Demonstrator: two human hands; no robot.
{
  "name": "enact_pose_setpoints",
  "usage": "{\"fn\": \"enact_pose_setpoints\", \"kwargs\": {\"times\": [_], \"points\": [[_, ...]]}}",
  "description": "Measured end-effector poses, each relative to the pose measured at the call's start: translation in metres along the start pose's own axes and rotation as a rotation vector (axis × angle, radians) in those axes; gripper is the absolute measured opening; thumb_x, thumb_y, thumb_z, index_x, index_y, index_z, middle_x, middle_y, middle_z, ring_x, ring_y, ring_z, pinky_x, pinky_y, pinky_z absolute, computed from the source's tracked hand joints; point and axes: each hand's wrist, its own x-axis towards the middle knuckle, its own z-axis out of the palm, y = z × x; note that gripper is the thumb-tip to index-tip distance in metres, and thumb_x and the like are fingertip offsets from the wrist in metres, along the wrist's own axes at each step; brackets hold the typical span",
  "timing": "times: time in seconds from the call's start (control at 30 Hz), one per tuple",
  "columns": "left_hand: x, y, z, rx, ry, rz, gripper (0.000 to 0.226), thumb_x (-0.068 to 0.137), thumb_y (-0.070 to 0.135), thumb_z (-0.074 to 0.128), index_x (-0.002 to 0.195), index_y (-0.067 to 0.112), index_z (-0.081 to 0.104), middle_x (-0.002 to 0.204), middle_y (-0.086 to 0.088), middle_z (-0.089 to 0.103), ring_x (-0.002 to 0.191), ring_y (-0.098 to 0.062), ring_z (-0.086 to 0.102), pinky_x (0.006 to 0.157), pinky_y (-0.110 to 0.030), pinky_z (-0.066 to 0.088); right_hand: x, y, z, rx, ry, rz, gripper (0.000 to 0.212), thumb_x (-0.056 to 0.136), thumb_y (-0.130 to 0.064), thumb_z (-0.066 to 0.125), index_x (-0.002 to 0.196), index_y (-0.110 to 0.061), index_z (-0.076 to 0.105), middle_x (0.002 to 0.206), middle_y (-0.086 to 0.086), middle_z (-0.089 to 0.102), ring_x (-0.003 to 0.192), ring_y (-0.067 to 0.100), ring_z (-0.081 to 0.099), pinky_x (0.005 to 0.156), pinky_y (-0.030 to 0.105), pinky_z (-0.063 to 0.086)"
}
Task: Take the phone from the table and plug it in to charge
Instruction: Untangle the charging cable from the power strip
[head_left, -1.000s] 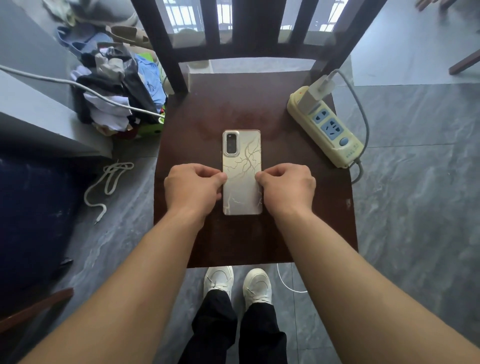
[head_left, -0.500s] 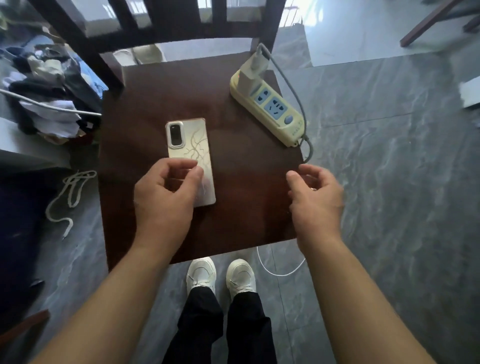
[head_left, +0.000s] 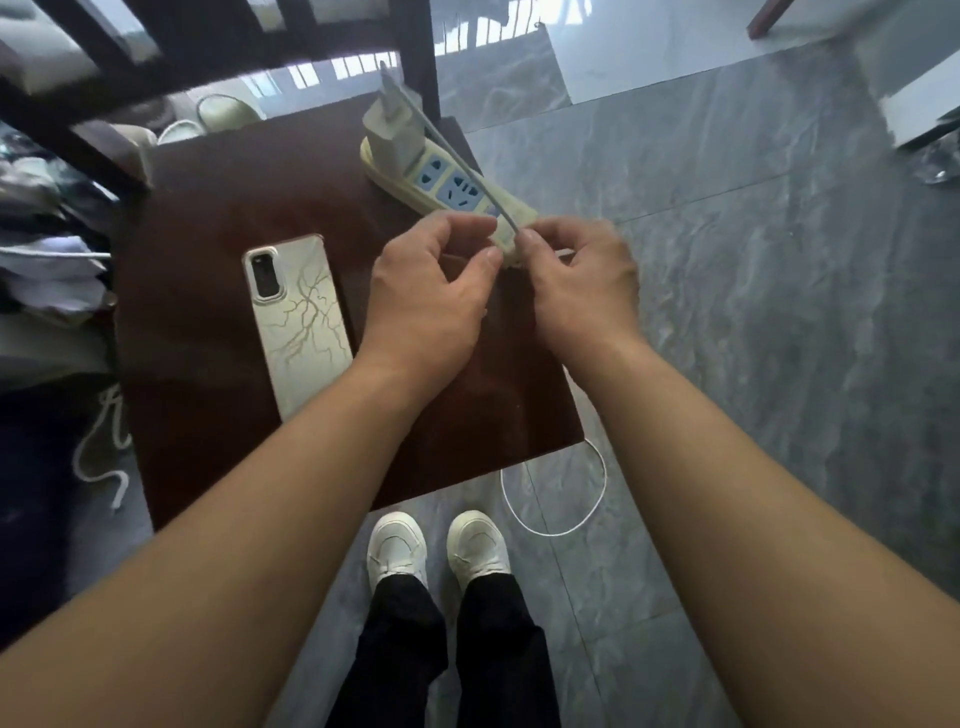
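Note:
The phone (head_left: 297, 318) lies face down on the dark wooden seat (head_left: 218, 208), showing a pale case with gold branching lines. Nobody holds it. A yellow power strip (head_left: 441, 179) sits at the seat's far right with a white charger block (head_left: 390, 130) plugged in. A grey cable (head_left: 447, 145) runs taut from the block down to my hands. My right hand (head_left: 576, 283) pinches the cable near the strip's end. My left hand (head_left: 431, 280) is right beside it with curled fingers at the same spot; whether it grips the cable is hidden.
The chair's dark backrest bars (head_left: 218, 47) stand behind the seat. A pile of clothes (head_left: 47, 260) lies at the left, with a white cord (head_left: 104, 457) on the floor. A white cable loop (head_left: 561, 499) lies by my white shoes (head_left: 436, 545). Grey tiles spread to the right.
My left hand left the phone and moved right. My right hand rose from the seat's right edge and took the grey cable. The phone stayed on the seat.

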Motion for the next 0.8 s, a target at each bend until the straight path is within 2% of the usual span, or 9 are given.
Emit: {"fn": "enact_pose_setpoints", "kwargs": {"times": [0.1, 0.2, 0.27, 0.33, 0.47, 0.57, 0.6, 0.73, 0.8], "points": [[0.003, 0.002, 0.006, -0.065, -0.018, -0.006, 0.021, 0.09, 0.026, 0.076, 0.111, 0.026, 0.075, 0.099, 0.012, 0.079, 0.091, -0.002, 0.076, 0.076, -0.034, 0.066, -0.004, 0.009, -0.012, 0.033, -0.028, -0.018, 0.02, 0.095, -0.036, 0.063, 0.095, -0.023, 0.078, 0.091, -0.002, 0.076, 0.087, 0.016, 0.072, 0.083, 0.044, 0.059], [0.002, 0.004, 0.011, -0.108, -0.07, 0.006, 0.026, 0.09, 0.033, 0.075, 0.114, 0.023, 0.076, 0.102, 0.009, 0.081, 0.095, -0.005, 0.076, 0.085, -0.034, 0.063, -0.011, 0.019, -0.022, 0.064, -0.078, -0.02, 0.019, 0.095, -0.038, 0.064, 0.082, -0.025, 0.073, 0.081, -0.005, 0.075, 0.079, 0.012, 0.072, 0.08, 0.041, 0.06], [-0.001, 0.006, 0.014, -0.141, -0.099, -0.001, 0.028, 0.091, 0.033, 0.075, 0.115, 0.02, 0.076, 0.103, 0.006, 0.081, 0.097, -0.008, 0.077, 0.083, -0.031, 0.062, -0.016, 0.023, -0.028, 0.112, -0.116, -0.03, 0.02, 0.094, -0.037, 0.065, 0.079, -0.025, 0.07, 0.079, -0.002, 0.076, 0.077, 0.015, 0.073, 0.077, 0.04, 0.061], [-0.007, 0.007, 0.019, -0.202, -0.106, -0.02, 0.021, 0.091, 0.027, 0.076, 0.111, 0.019, 0.075, 0.099, 0.001, 0.082, 0.094, -0.012, 0.078, 0.077, -0.026, 0.061, -0.023, 0.025, -0.033, 0.17, -0.165, -0.02, 0.02, 0.094, -0.038, 0.065, 0.079, -0.025, 0.07, 0.077, 0.0, 0.075, 0.074, 0.016, 0.073, 0.073, 0.04, 0.061], [-0.016, 0.012, 0.023, -0.34, -0.043, -0.066, 0.004, 0.093, 0.02, 0.072, 0.097, 0.021, 0.074, 0.091, -0.005, 0.082, 0.089, -0.023, 0.08, 0.08, -0.041, 0.063, -0.043, 0.04, -0.041, 0.195, -0.253, 0.011, 0.022, 0.095, -0.035, 0.064, 0.08, -0.022, 0.072, 0.08, 0.006, 0.076, 0.079, 0.027, 0.074, 0.079, 0.046, 0.061], [-0.017, 0.017, 0.02, -0.377, -0.01, -0.101, 0.006, 0.094, 0.021, 0.072, 0.099, 0.02, 0.073, 0.09, -0.005, 0.082, 0.086, -0.023, 0.08, 0.073, -0.035, 0.062, -0.064, 0.067, -0.05, 0.096, -0.285, 0.048, 0.022, 0.096, -0.032, 0.064, 0.08, -0.021, 0.074, 0.082, 0.001, 0.077, 0.08, 0.015, 0.072, 0.078, 0.032, 0.056], [-0.018, 0.017, 0.019, -0.38, -0.01, -0.107, 0.006, 0.093, 0.02, 0.072, 0.099, 0.019, 0.073, 0.09, -0.005, 0.082, 0.086, -0.023, 0.08, 0.071, -0.034, 0.062, -0.071, 0.076, -0.053, 0.073, -0.289, 0.068, 0.02, 0.096, -0.031, 0.064, 0.082, -0.022, 0.075, 0.082, 0.0, 0.077, 0.082, 0.014, 0.072, 0.079, 0.031, 0.056], [-0.031, 0.016, 0.021, -0.33, -0.069, -0.134, 0.01, 0.091, 0.022, 0.073, 0.101, 0.021, 0.072, 0.096, -0.006, 0.081, 0.09, -0.024, 0.079, 0.069, -0.03, 0.061, -0.087, 0.097, -0.062, 0.121, -0.253, 0.118, 0.017, 0.096, -0.028, 0.066, 0.081, -0.028, 0.075, 0.075, -0.006, 0.073, 0.073, 0.01, 0.066, 0.08, 0.038, 0.056], [-0.042, 0.012, 0.026, -0.301, -0.11, -0.167, 0.013, 0.092, 0.022, 0.074, 0.105, 0.022, 0.072, 0.1, -0.006, 0.081, 0.094, -0.025, 0.079, 0.071, -0.032, 0.063, -0.092, 0.099, -0.063, 0.158, -0.245, 0.134, 0.018, 0.096, -0.028, 0.066, 0.08, -0.029, 0.075, 0.071, -0.009, 0.071, 0.069, 0.008, 0.064, 0.074, 0.037, 0.057]]}}
